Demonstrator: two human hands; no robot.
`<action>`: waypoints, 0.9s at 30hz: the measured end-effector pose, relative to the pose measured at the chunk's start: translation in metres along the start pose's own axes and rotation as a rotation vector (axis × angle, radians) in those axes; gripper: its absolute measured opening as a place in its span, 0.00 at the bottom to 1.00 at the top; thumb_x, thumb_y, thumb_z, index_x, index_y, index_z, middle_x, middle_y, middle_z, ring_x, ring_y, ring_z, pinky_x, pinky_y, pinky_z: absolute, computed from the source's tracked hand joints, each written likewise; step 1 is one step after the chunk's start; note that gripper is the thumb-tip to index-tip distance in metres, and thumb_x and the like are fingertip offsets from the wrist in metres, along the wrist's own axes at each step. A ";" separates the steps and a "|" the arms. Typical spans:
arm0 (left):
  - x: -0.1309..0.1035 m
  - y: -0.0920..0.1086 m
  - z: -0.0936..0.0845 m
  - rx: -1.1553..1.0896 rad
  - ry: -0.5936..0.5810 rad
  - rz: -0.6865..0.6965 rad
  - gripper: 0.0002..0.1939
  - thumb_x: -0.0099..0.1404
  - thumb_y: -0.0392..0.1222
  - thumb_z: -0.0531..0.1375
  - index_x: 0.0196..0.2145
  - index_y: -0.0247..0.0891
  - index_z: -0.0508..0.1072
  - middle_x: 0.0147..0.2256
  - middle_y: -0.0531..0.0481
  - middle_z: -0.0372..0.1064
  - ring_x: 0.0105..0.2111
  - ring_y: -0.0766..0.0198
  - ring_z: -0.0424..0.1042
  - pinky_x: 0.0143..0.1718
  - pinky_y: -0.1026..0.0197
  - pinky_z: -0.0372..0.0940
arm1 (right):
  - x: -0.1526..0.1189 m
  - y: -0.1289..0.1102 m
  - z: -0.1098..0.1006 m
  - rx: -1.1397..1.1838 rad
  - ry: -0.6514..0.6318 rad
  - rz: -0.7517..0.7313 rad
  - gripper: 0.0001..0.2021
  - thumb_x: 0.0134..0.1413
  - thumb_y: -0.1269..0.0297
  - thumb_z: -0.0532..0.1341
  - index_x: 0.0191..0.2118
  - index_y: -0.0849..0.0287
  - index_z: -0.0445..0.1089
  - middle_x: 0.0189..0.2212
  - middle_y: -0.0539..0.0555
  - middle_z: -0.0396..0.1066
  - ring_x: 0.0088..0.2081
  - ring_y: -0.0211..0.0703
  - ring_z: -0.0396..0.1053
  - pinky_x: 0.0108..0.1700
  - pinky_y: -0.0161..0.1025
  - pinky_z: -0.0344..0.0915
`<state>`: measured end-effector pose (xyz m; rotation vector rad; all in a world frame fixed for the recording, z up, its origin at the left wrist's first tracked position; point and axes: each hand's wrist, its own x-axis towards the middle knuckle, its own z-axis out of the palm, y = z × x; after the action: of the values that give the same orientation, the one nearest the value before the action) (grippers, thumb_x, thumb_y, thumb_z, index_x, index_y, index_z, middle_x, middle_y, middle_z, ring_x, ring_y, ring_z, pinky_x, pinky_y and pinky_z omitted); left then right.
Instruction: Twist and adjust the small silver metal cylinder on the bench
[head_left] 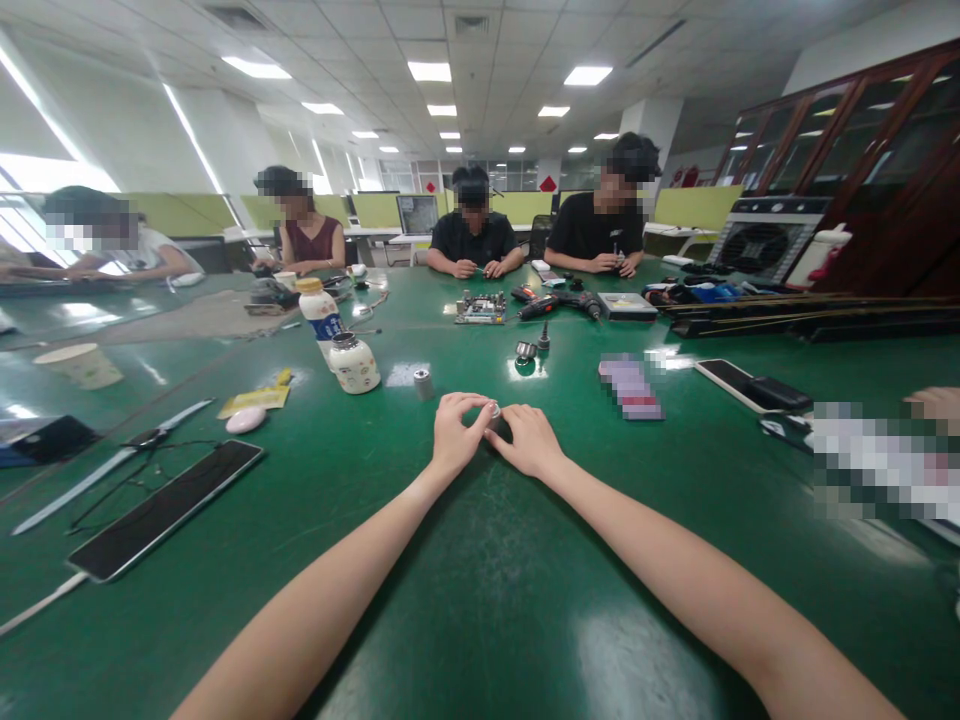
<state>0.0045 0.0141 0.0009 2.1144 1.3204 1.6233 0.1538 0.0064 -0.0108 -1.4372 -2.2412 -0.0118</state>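
Over the middle of the green table [480, 560], both my hands are closed around one small silvery cylinder [494, 412]. Thumb and index finger of my left hand [459, 435] pinch it from the left. My right hand [534, 438] grips it from the other side, its thumb reaching in near the base. Most of the cylinder is covered by the fingers, and its exact kind is too small to make out. Another small grey metal cylinder [423, 384] stands upright beyond my left hand.
Left are a cream jar [355, 364], a bottle [318, 310], a paper cup [79, 366], a phone [166, 510] and glasses [124, 490]. Ahead lie a circuit board [481, 308], power drills [559, 302] and a drill chuck [544, 338]. Several people sit around the table.
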 end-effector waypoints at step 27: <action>-0.004 -0.003 -0.002 0.265 0.043 -0.094 0.08 0.65 0.44 0.58 0.36 0.43 0.78 0.37 0.46 0.76 0.43 0.53 0.66 0.46 0.49 0.60 | -0.001 -0.003 -0.001 -0.008 0.034 -0.003 0.17 0.61 0.51 0.56 0.42 0.61 0.69 0.42 0.58 0.72 0.45 0.48 0.66 0.49 0.44 0.57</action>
<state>0.0014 0.0121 -0.0029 2.1286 1.7065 1.5382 0.1524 0.0043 -0.0092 -1.4269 -2.2183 -0.0454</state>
